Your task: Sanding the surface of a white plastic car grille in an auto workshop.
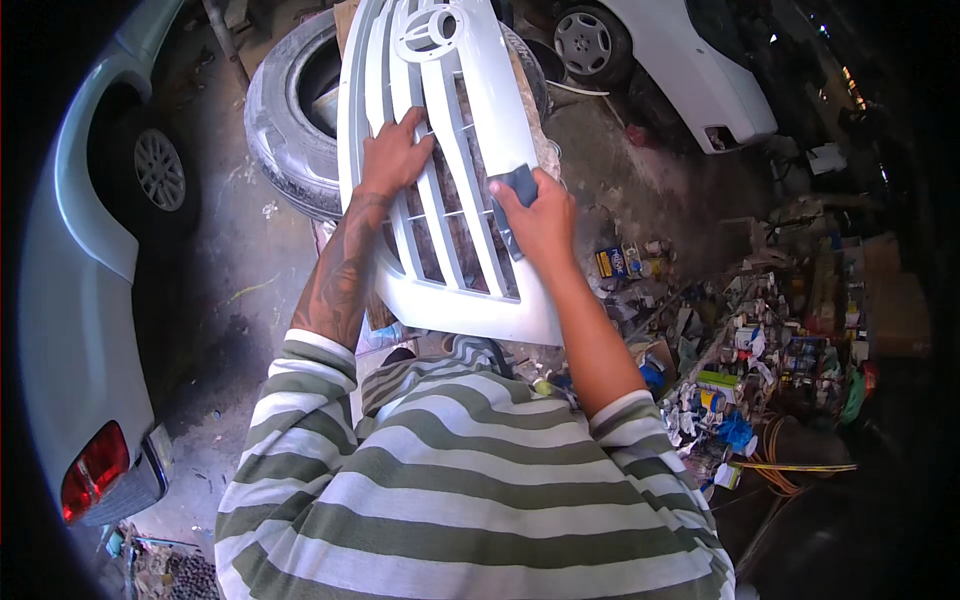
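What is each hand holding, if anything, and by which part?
Right hand holds a dark grey sheet, probably sandpaper, around its middle; left hand touches the white car grille, grip unclear.

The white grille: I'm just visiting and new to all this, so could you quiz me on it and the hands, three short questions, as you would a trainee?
1. Which hand holds the dark grey sheet?
2. True or false: the round emblem on the white grille sits at the end nearest the striped shirt.
3. Multiple choice: what does the left hand touch? A, the tyre; B, the grille's slats; C, the car wheel.

Key:
1. The right hand.
2. False; the emblem is at the far end.
3. B.
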Motion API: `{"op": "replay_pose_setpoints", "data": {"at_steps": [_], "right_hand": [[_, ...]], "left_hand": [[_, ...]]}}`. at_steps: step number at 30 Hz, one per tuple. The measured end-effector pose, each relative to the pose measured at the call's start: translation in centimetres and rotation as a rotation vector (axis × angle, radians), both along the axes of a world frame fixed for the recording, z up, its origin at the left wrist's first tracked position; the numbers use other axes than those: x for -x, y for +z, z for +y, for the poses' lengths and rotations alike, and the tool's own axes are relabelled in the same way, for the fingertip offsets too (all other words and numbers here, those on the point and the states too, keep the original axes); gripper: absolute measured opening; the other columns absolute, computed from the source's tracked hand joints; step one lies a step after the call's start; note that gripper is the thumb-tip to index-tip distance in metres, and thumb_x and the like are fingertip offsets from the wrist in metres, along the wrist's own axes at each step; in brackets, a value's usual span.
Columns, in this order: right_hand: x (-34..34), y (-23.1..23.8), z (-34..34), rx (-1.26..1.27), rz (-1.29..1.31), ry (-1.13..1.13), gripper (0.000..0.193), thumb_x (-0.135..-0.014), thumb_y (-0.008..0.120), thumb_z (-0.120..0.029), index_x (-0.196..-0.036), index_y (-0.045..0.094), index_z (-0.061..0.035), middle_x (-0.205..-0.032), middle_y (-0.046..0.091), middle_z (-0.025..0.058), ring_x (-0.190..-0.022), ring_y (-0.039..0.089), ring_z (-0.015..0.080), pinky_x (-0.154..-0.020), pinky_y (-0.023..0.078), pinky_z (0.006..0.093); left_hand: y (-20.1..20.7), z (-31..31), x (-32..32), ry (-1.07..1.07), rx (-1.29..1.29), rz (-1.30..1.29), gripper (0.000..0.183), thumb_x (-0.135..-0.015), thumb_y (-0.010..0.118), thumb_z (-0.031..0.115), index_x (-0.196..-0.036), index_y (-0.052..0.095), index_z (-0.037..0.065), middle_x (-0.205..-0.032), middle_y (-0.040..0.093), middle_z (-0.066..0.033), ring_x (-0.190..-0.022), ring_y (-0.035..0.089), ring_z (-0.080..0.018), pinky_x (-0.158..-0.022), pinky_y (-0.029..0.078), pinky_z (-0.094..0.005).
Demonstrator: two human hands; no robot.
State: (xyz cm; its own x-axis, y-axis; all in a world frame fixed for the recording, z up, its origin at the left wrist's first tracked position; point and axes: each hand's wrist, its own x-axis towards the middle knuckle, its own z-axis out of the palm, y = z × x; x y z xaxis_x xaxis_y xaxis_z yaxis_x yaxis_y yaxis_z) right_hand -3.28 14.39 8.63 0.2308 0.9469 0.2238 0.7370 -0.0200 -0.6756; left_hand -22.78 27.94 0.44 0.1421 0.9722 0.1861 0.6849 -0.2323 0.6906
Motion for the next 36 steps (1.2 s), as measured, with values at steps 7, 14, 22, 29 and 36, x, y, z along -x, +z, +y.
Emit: {"op": "replay_pose_setpoints", "data": {"at_steps": [7, 14, 22, 29, 36], "right_hand": [[-1.0, -2.4, -5.6, 0.007, 0.115, 0.029, 0.031, -0.082, 0.079, -0.028, -0.081, 0.064, -0.0012, -0.071, 0.067, 0.0173, -0.066, 0.066, 0.0345, -0.064, 0.051, 0.0421], [-1.1, -1.6, -6.5, 0.099, 0.201, 0.004, 0.031, -0.082, 0.080, -0.029, -0.081, 0.065, -0.0017, -0.072, 0.067, 0.0170, -0.065, 0.065, 0.0344, -0.063, 0.050, 0.0417], [-2.0, -1.4, -5.3, 0.099, 0.072, 0.000, 0.038, -0.081, 0.080, -0.035, -0.084, 0.065, 0.0000, -0.074, 0.067, 0.0183, -0.068, 0.066, 0.0368, -0.065, 0.050, 0.0439], [-3.3, -2.7, -10.3, 0.196, 0.219, -0.008, 0.033, -0.080, 0.081, -0.029, -0.091, 0.069, 0.0000, -0.080, 0.069, 0.0192, -0.072, 0.068, 0.0334, -0.068, 0.051, 0.0418], [-4.0, -3.0, -13.6, 0.219, 0.281, 0.016, 0.035, -0.079, 0.082, -0.031, -0.081, 0.065, -0.0003, -0.076, 0.066, 0.0194, -0.070, 0.064, 0.0379, -0.065, 0.049, 0.0437]], "left_hand": [[-0.3, -0.2, 0.5, 0.003, -0.035, -0.008, 0.051, -0.087, 0.054, 0.038, -0.134, 0.055, 0.017, -0.114, 0.069, -0.0202, -0.112, 0.061, -0.0383, -0.095, 0.041, -0.0554], [-0.4, -0.1, 0.8, -0.004, 0.038, 0.011, 0.052, -0.089, 0.053, 0.038, -0.135, 0.054, 0.016, -0.113, 0.068, -0.0218, -0.111, 0.061, -0.0393, -0.096, 0.041, -0.0555], [0.0, 0.2, 0.0, 0.001, -0.001, 0.021, 0.054, -0.088, 0.054, 0.039, -0.137, 0.053, 0.017, -0.106, 0.069, -0.0218, -0.110, 0.062, -0.0393, -0.095, 0.042, -0.0538], [-0.1, 0.0, 0.2, 0.006, -0.017, 0.002, 0.055, -0.087, 0.054, 0.038, -0.138, 0.054, 0.018, -0.106, 0.069, -0.0204, -0.108, 0.062, -0.0381, -0.094, 0.042, -0.0525], [-0.7, -0.1, 0.6, 0.008, 0.001, -0.002, 0.054, -0.088, 0.052, 0.038, -0.137, 0.054, 0.017, -0.111, 0.068, -0.0240, -0.107, 0.062, -0.0406, -0.096, 0.042, -0.0524]]}}
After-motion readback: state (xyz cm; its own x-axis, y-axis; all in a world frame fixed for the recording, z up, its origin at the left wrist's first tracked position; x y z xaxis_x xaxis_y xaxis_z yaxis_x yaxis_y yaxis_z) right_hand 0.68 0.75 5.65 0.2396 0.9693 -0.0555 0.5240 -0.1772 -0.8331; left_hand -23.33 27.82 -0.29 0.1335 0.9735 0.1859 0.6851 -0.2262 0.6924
